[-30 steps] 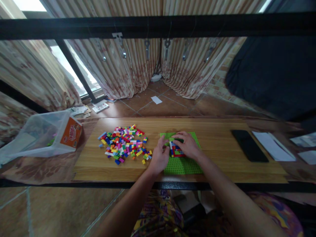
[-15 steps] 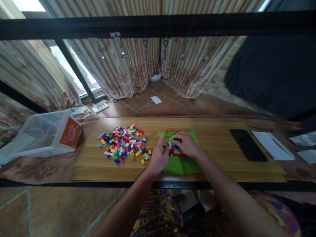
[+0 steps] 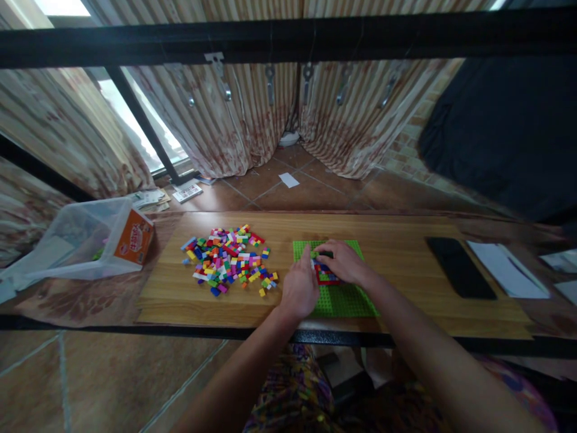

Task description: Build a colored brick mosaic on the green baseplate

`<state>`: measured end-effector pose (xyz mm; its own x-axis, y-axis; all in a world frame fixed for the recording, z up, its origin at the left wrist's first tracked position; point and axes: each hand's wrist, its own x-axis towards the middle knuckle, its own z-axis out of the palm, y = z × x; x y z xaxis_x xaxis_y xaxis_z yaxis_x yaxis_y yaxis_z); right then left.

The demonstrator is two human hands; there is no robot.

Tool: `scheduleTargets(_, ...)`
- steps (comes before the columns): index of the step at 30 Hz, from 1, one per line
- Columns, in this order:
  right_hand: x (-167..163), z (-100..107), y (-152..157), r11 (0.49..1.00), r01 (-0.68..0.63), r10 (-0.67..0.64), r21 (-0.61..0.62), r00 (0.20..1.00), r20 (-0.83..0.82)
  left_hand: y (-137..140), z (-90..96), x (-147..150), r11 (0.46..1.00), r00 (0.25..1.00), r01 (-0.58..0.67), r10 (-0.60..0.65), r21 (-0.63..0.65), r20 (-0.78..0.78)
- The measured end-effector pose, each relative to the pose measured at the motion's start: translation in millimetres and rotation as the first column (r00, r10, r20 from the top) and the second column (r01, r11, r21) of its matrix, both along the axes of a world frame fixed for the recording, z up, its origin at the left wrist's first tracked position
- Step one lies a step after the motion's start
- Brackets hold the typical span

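Note:
A green studded baseplate (image 3: pixel 345 305) lies on the wooden board, with a low build of red, blue and white toy bricks (image 3: pixel 328 278) on its middle. My left hand (image 3: pixel 300 287) rests at the left edge of the plate beside the build, its fingers stretched forward and the thumb near the white bricks. Over the back of the build, my right hand (image 3: pixel 346 262) reaches in from the right with fingers curled and pressed down. Its fingertips touch the bricks; whatever lies between them is too small to make out. Both hands partly hide the build.
Left of the plate spreads a pile of loose coloured bricks (image 3: pixel 232 261). A clear plastic tub (image 3: pixel 85 237) with an orange label stands at the far left. To the right lie a black phone (image 3: pixel 460 267) and white paper (image 3: pixel 508 270). A black bar (image 3: pixel 288 39) crosses above.
My left hand has moved in closer to the build, its fingers straighter and further forward. My right hand stays at the bricks. The whole view has shifted slightly.

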<state>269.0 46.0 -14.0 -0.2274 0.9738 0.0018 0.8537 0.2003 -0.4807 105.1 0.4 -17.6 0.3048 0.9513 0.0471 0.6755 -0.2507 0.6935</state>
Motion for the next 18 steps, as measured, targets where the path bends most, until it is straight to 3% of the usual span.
scheduleTargets(10,-0.1,5.4,1.8,0.997,-0.048,0.049,-0.06,0.998,0.025,5.4,5.2,11.4,0.988,0.94,0.105,-0.062,0.111,-0.335)
scheduleTargets(14,2.9,-2.9,1.4,0.998,-0.049,0.048,-0.049,0.999,-0.006,4.5,5.0,13.7,0.99,0.934,0.082,-0.037,0.112,-0.354)
scheduleTargets(18,3.6,-12.9,-2.2,1.0,0.005,-0.006,-0.011,0.999,-0.045,1.0,5.1,9.0,0.988,0.965,0.071,-0.032,0.139,-0.262)
